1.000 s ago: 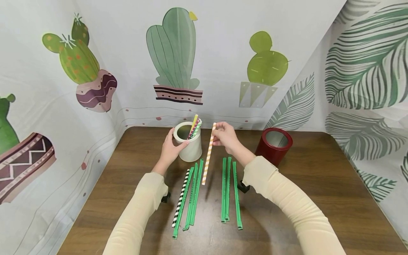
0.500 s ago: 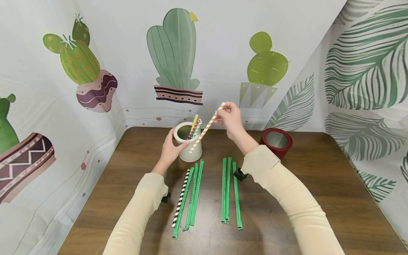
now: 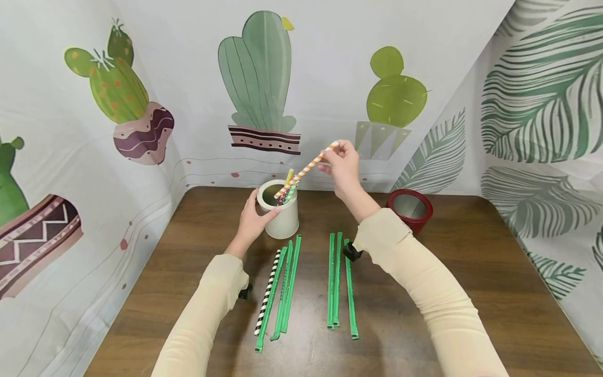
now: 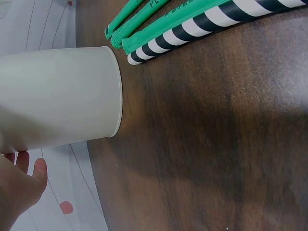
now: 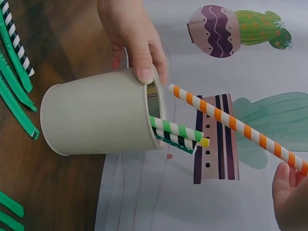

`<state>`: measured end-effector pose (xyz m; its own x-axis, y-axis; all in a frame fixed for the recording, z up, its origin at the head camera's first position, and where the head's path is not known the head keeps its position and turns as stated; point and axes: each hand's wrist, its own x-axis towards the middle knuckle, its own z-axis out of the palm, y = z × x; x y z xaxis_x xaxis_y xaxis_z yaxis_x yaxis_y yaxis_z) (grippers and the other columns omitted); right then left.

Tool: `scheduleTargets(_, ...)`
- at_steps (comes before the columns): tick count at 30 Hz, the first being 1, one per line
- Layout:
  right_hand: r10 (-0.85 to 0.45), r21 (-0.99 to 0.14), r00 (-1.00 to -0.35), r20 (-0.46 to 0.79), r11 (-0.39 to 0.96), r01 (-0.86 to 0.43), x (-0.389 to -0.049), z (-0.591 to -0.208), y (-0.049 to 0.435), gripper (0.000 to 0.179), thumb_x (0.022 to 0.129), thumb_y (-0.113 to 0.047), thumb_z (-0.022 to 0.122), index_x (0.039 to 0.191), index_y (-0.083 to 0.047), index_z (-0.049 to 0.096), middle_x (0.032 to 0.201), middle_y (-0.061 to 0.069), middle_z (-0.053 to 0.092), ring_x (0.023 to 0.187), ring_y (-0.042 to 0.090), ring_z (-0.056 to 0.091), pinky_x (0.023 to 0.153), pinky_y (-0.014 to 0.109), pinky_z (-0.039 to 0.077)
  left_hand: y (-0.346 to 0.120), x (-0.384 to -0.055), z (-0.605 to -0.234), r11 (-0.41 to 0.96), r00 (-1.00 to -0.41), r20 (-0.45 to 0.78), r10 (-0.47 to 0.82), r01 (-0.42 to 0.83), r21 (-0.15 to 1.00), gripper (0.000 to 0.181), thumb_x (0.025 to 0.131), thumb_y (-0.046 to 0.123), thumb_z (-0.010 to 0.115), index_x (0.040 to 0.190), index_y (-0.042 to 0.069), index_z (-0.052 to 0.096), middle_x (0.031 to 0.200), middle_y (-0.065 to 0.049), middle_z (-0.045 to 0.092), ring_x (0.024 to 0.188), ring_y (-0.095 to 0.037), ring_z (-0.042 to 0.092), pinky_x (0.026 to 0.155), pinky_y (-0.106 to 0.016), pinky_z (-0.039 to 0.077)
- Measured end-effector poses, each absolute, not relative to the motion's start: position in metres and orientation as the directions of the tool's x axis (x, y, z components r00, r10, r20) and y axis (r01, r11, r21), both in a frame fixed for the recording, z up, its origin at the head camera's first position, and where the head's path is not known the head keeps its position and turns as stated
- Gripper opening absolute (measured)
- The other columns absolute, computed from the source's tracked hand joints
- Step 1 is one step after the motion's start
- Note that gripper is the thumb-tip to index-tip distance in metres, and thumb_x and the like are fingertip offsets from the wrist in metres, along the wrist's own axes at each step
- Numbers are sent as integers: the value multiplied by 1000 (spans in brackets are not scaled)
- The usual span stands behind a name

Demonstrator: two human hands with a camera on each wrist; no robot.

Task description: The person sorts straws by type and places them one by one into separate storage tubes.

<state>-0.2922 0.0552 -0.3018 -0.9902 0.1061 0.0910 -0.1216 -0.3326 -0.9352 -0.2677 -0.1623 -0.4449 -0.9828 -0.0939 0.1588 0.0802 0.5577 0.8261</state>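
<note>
My left hand (image 3: pixel 250 222) holds a cream-white canister (image 3: pixel 282 224) standing at the back of the table, the thumb pressed at its rim and the fingers round its far side. Several patterned straws (image 5: pixel 180 131) lean inside it, among them yellow, green-striped and black-striped ones. Up and to the right, my right hand (image 3: pixel 343 168) pinches an orange-and-white striped paper straw (image 3: pixel 308 167) near its upper end. It slants down to the left, its lower tip just outside the canister's mouth in the right wrist view. Only part of my left hand shows in the left wrist view.
A dark red canister (image 3: pixel 411 207) stands at the back right. Green-wrapped straws (image 3: pixel 333 283) lie in two groups on the wooden table (image 3: pixel 424 314), the left group with a black-and-white striped straw (image 3: pixel 267 293). A printed curtain (image 3: pixel 330 78) hangs behind.
My right hand has risen and moved slightly right, tilting the orange-striped straw so its lower end swings left and up to the canister's mouth. The left hand and canister stay put.
</note>
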Motion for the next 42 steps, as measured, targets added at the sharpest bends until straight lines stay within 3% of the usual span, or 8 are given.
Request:
scheduleTargets(11, 106, -966, -981, 164, -182, -181, -295, -331, 44, 19, 81, 2, 54, 78, -15, 46, 68, -3, 51, 64, 8, 59, 59, 27, 50, -162, -267, -444, 555, -981, 170, -91, 92, 827, 84, 74, 37, 68, 139, 11, 22, 140, -12, 31, 127, -24, 32, 104, -42, 26)
scheduleTargets(20, 71, -979, -982, 176, -93, -182, -294, -352, 31, 10, 81, 1, 55, 83, -6, 48, 69, -4, 50, 63, 7, 57, 56, 24, 48, -162, -267, -445, 560, -982, 166, -85, 91, 823, 85, 73, 40, 68, 139, 12, 22, 141, -11, 30, 128, -24, 31, 103, -43, 27)
scheduleTargets(27, 49, -988, -989, 139, -66, -142, -294, -360, 23, 11, 80, 3, 54, 84, -6, 48, 71, -3, 49, 63, 7, 55, 55, 23, 47, -163, -268, -445, 553, -984, 156, -85, 83, 829, 85, 73, 41, 68, 139, 15, 22, 140, -10, 31, 128, -23, 31, 103, -43, 27)
scheduleTargets(36, 10, -998, -998, 57, -23, -57, -295, -368, 15, 10, 81, 3, 54, 88, -1, 48, 73, -1, 48, 65, 17, 57, 48, 16, 45, -163, -268, -445, 544, -985, 147, -87, 76, 835, 86, 74, 42, 67, 140, 11, 21, 142, -10, 28, 130, -24, 28, 104, -44, 25)
scheduleTargets(42, -26, -998, -999, 23, 57, -24, -293, -373, 11, 11, 80, 1, 54, 90, 0, 49, 72, 1, 48, 60, 10, 51, 48, 17, 43, -162, -268, -445, 545, -987, 137, -87, 68, 836, 86, 74, 43, 66, 140, 12, 20, 142, -10, 27, 130, -23, 28, 104, -44, 25)
